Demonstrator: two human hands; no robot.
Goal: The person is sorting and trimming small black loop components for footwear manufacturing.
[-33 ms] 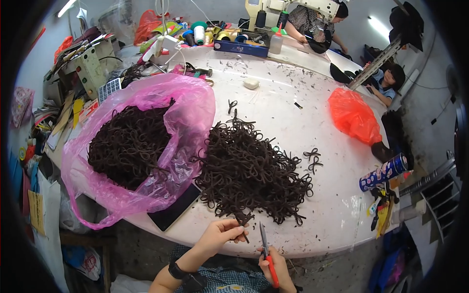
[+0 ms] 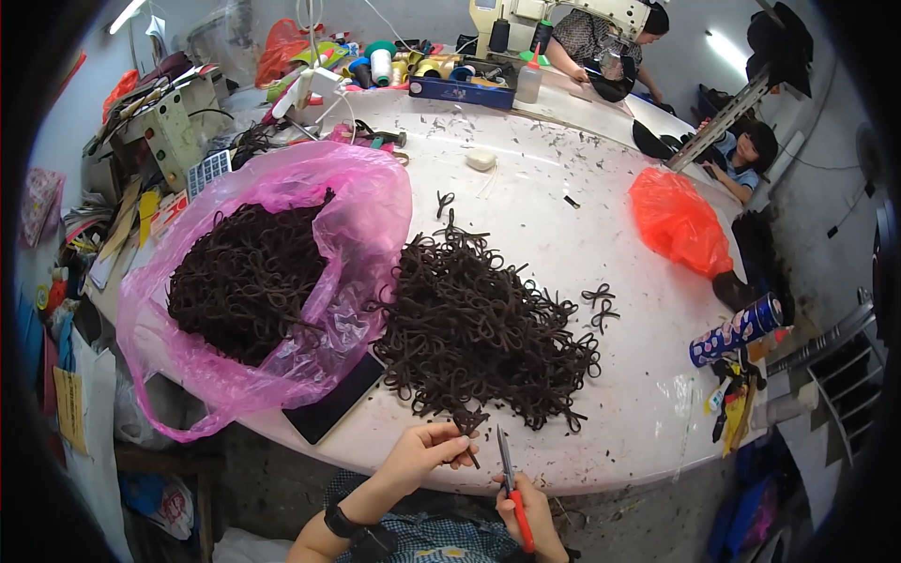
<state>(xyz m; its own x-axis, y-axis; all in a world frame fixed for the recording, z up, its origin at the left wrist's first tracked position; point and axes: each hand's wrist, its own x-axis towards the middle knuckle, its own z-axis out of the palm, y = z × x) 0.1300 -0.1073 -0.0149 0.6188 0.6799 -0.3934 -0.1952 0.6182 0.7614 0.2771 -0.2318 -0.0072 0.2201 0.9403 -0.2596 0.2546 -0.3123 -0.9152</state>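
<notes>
My left hand [image 2: 430,450] is at the table's near edge, thumb and fingers pinching a dark brown cord bow [image 2: 469,423] with one tail hanging below. Red-handled scissors [image 2: 508,462] are gripped in my right hand [image 2: 530,514], their blades pointing up and away, just right of the bow and apart from it. Directly beyond both hands lies a loose heap of dark brown cord bows [image 2: 483,333]. To its left a pink plastic bag [image 2: 366,202] lies open, filled with more of the same cord pieces [image 2: 249,281].
A black phone [image 2: 335,402] lies partly beneath the bag. On the right are a red plastic bag [image 2: 678,223] and a patterned blue can [image 2: 737,330]. Thread spools [image 2: 381,68] and a blue box [image 2: 462,91] line the back. Two people sit across the table.
</notes>
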